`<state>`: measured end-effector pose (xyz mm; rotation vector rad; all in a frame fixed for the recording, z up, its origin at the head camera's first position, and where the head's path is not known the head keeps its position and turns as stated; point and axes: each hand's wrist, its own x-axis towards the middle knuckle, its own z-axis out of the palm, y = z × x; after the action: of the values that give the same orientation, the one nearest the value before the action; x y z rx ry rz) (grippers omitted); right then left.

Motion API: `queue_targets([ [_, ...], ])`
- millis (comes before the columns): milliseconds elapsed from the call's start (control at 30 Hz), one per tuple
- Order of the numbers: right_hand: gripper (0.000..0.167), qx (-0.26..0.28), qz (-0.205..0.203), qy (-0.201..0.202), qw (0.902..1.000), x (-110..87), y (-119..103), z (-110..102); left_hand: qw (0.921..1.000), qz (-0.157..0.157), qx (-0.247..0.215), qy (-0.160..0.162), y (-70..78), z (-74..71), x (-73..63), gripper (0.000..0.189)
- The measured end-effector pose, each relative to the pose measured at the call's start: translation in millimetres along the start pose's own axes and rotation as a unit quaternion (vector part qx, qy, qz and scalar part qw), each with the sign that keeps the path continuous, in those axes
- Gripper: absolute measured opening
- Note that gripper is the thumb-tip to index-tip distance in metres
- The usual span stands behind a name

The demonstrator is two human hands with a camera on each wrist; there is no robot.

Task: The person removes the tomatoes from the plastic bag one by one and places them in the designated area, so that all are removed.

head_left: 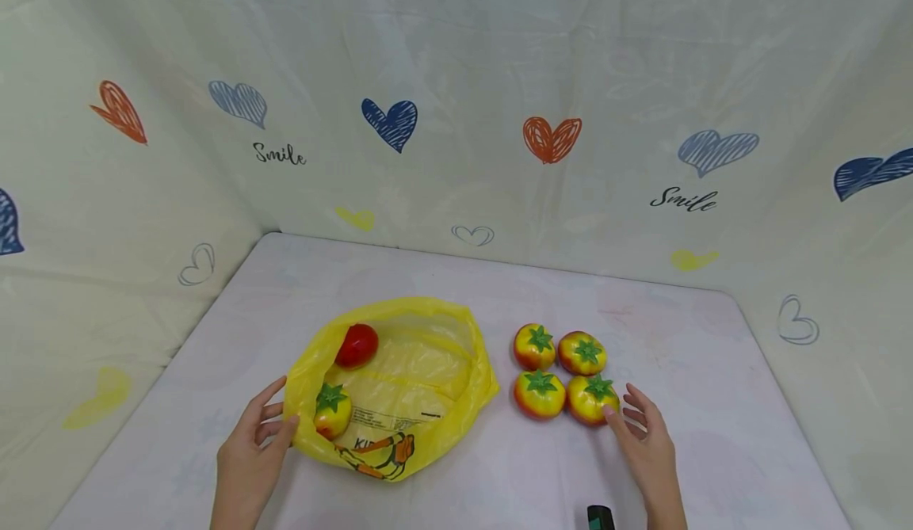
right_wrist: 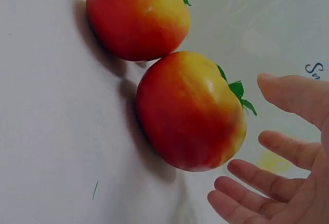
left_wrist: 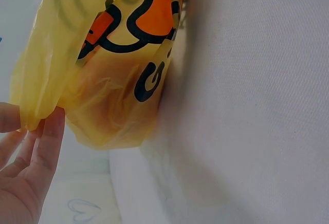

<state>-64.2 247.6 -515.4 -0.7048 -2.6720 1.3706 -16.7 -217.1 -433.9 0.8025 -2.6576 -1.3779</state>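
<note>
My left hand (head_left: 253,447) pinches the left rim of a yellow plastic bag (head_left: 456,435) between thumb and fingers; the left wrist view has the bag's printed side (left_wrist: 103,100) close up. Inside the wide-mouthed bag lie a red tomato (head_left: 358,346) and a yellow-red toy tomato (head_left: 333,415) with a green leafy top. To the right, several more such tomatoes (head_left: 540,394) stand close together on the table. My right hand (head_left: 647,443), fingers spread, is beside the nearest right tomato (head_left: 592,400). In the right wrist view a gap shows between the thumb and that tomato (right_wrist: 190,113).
A pale table (head_left: 713,403) bears everything. Behind it and at both sides hangs a white curtain (head_left: 456,62) printed with hearts and "Smile". A small dark object (head_left: 600,516) lies at the bottom edge, left of my right forearm.
</note>
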Motion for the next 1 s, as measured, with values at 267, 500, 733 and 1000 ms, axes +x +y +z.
queue_targets([
  [267,0.061,0.039,-0.062,0.073,0.9946,9.3,10.4,13.5,0.9995,0.011,0.014,0.025,-54.7,19.4,30.9,0.056],
  [500,0.049,0.042,-0.141,0.078,0.9861,-1.3,-8.9,26.0,0.9989,0.015,0.023,0.037,-76.3,28.3,42.6,0.056],
  [733,0.041,0.044,-0.18,0.06,0.9808,-33.3,-57.2,24.3,1.0,-0.001,-0.004,0.008,-20.7,7.8,12.2,0.059],
  [1000,0.038,0.056,-0.172,0.004,0.9836,-62.1,-109.6,23.5,1.0,0.009,-0.002,0.001,-18.1,6.8,10.7,0.058],
])
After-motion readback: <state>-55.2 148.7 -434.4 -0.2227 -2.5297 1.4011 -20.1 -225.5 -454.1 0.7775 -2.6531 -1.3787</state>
